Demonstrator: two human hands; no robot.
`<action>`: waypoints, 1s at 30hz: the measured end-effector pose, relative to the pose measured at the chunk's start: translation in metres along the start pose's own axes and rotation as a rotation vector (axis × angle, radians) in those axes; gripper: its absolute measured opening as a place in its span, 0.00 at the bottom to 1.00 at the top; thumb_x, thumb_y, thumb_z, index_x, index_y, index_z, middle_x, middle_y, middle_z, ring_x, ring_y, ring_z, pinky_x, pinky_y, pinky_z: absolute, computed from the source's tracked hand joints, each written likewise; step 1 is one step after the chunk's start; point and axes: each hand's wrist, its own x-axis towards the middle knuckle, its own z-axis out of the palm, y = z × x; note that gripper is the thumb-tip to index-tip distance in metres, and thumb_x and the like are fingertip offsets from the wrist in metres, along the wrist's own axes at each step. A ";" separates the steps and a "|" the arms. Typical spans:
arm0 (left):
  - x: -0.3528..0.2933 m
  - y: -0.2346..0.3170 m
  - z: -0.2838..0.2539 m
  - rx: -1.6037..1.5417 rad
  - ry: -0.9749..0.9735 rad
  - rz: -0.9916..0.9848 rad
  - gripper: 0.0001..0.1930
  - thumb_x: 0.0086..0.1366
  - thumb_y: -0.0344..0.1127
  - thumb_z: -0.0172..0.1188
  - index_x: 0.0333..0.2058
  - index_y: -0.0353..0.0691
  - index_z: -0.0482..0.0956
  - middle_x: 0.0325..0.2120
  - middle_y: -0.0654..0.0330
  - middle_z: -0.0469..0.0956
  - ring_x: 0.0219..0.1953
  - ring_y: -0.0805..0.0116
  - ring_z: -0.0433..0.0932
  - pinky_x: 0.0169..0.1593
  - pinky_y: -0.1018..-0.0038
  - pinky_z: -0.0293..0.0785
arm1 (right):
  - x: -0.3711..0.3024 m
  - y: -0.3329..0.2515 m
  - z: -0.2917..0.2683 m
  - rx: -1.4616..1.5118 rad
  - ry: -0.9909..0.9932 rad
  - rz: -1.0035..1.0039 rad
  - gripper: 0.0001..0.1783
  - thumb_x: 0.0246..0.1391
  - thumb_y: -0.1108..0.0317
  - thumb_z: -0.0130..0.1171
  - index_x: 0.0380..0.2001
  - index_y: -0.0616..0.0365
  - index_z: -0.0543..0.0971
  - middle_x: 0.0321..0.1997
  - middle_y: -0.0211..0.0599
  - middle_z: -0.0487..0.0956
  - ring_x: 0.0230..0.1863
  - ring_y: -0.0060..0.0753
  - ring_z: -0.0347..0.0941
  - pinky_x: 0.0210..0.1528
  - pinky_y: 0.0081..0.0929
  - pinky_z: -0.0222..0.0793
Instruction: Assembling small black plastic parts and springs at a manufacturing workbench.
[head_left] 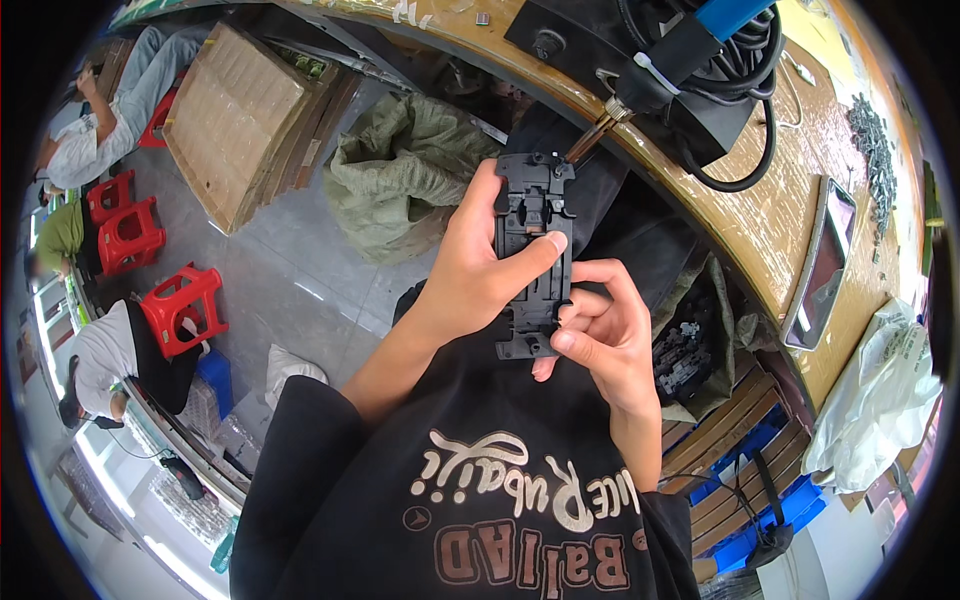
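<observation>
So we're holding this flat black plastic frame part (535, 255) up in front of our chest, long side running up and down, just under the edge of the wooden workbench (760, 230). Our left hand (480, 265) is wrapping around its left edge with the thumb pressing down across the face of it, so that hand is closed tight on the piece. Our right hand (605, 330) is pinching the lower right corner, fingertips curling in against the bottom end. Up top, the metal tip of the powered screwdriver (600, 130), the one with the black body and blue grip hanging off the bench, is touching or sitting right at the upper right corner of the part; hard to tell which from here. For doing this bit well, we're guessing the trick is keeping the part square to that tip and bracing it with both hands so it isn't twisting, with the thumb staying clear of the top corner. A grey-green sack (400, 170) is slumping on the floor behind.
</observation>
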 end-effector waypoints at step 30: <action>-0.001 0.003 0.000 -0.075 0.017 -0.065 0.18 0.51 0.24 0.56 0.40 0.36 0.62 0.30 0.64 0.69 0.30 0.82 0.68 0.32 0.84 0.67 | -0.001 0.000 0.002 0.047 -0.026 -0.039 0.26 0.42 0.85 0.56 0.45 0.65 0.59 0.23 0.40 0.72 0.23 0.33 0.73 0.26 0.25 0.71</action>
